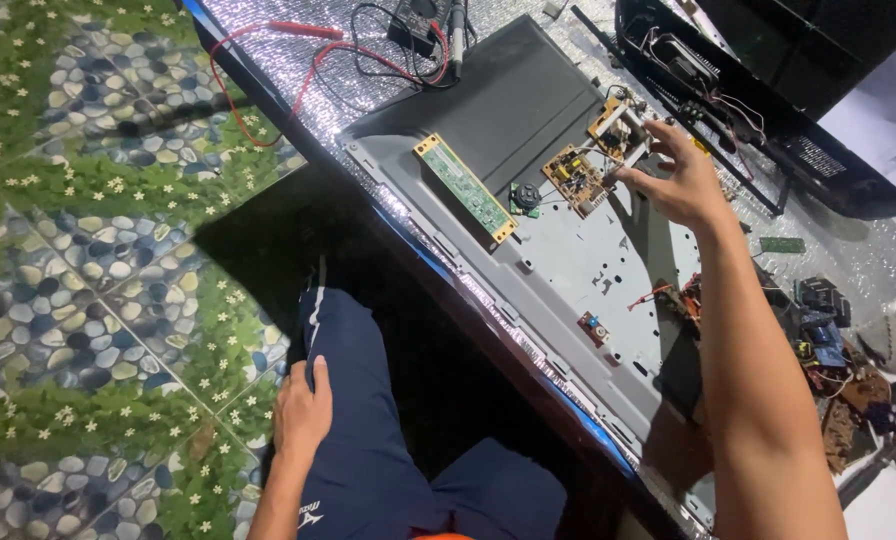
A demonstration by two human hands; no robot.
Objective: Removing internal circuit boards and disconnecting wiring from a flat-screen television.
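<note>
My right hand [676,177] reaches out over the grey metal back of an opened flat screen panel [578,270]. Its fingers touch a brown circuit board [620,127] near the panel's far edge; whether they grip it I cannot tell. A second brown board [574,179] lies just beside it, and a long green strip board [465,187] lies further left. My left hand [302,408] rests flat on my thigh in dark blue trousers [363,400], holding nothing.
A meter with red and black leads [420,35] lies at the far end of the silver-foil table. A black plastic rear cover [768,90] sits at the upper right. Loose parts and small boards [838,350] pile up at the right. Pebble-patterned floor [78,250] lies to the left.
</note>
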